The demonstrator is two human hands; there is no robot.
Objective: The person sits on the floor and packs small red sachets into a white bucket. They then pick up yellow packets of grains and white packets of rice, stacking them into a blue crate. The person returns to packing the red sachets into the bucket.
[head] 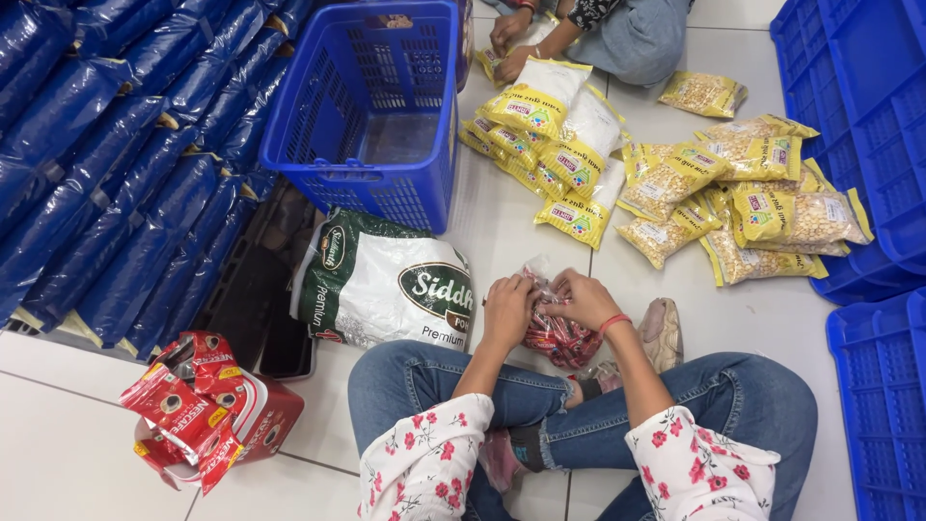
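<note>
Red-printed clear plastic filled both hands: the left hand (507, 309) and the right hand (582, 299) were closed around a bundle of small red sachets (555, 328), held just above the crossed legs in blue jeans over the white floor (77, 434). One large white and green sack (386, 285) lay just left of the hands, touching the one blue basket (371, 106) behind it. One torn red carton (207, 410) sat well apart at lower left. Beyond the hands, two loose heaps spread across the floor: white-filled yellow packets (550, 125) and yellow packets of pale grains (743, 203), too overlapped to count. Blue crates (868, 116) lined the right edge, and dark blue bags (106, 164) the left. Another person's two hands (509, 43) worked at the far end.
</note>
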